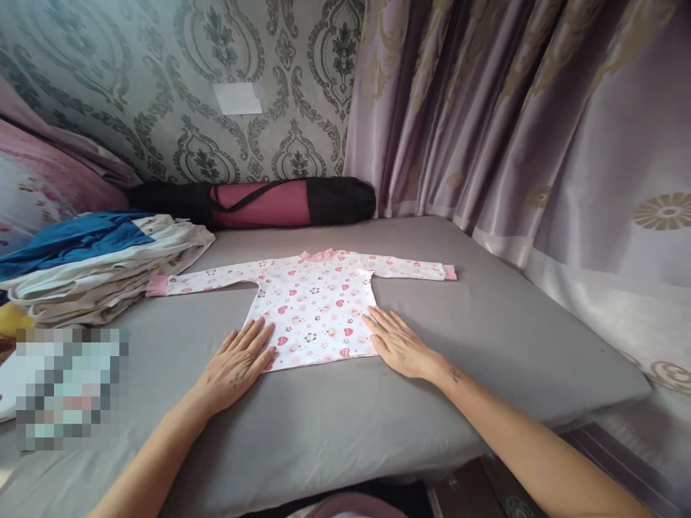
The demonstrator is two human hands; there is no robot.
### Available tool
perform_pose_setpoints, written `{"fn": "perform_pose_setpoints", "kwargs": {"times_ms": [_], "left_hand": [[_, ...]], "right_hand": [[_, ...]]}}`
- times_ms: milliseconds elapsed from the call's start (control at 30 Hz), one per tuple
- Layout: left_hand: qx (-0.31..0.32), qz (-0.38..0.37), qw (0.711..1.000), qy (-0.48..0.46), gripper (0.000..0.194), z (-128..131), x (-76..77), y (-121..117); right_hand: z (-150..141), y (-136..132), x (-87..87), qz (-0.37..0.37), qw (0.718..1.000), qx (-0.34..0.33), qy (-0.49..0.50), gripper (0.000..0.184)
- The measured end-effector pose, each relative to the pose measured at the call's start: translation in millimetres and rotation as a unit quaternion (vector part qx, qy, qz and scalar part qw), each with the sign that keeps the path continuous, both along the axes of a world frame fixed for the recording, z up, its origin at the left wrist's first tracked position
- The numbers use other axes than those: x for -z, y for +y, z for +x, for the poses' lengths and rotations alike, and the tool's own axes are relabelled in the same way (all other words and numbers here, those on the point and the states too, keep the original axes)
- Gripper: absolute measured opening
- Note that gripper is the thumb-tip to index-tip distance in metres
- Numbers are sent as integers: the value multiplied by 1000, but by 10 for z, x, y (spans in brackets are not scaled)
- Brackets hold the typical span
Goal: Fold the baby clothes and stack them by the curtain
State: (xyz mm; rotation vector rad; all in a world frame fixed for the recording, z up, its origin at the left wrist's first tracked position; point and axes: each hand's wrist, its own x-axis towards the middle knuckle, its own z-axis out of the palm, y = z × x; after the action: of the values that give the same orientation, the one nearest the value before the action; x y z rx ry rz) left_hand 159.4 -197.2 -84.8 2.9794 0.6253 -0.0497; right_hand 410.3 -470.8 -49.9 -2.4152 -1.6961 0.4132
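A small white long-sleeved baby top (313,302) with pink hearts and pink cuffs lies spread flat on a grey mattress (486,324), sleeves stretched out to both sides. My left hand (237,363) rests flat and open on its lower left corner. My right hand (396,342) lies flat and open on its lower right corner. Neither hand holds anything.
A stack of folded clothes (102,266), blue on top, sits at the left. A rolled pink mat in a black bag (270,203) lies along the patterned wall. Purple curtains (540,129) hang at the right. The mattress edge drops off at the front and right.
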Motion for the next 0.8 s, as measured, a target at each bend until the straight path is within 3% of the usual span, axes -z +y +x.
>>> {"fn": "perform_pose_setpoints", "kwargs": {"times_ms": [233, 333, 433, 600, 700, 800], "left_hand": [[34, -6, 998, -54, 54, -312, 87, 185], [23, -2, 998, -66, 55, -336, 37, 230], [31, -2, 998, -62, 56, -87, -118, 128], [98, -26, 995, -15, 60, 503, -273, -200], [102, -38, 994, 8, 60, 603, -219, -254], [113, -42, 993, 7, 59, 560, -154, -219]], "right_hand": [[-9, -387, -32, 39, 999, 11, 22, 51], [35, -351, -124, 47, 997, 25, 58, 49], [20, -58, -205, 86, 995, 37, 44, 49], [-138, 478, -125, 67, 996, -48, 40, 58], [-202, 486, -54, 42, 994, -82, 54, 59], [-237, 307, -63, 42, 992, -96, 70, 57]]}}
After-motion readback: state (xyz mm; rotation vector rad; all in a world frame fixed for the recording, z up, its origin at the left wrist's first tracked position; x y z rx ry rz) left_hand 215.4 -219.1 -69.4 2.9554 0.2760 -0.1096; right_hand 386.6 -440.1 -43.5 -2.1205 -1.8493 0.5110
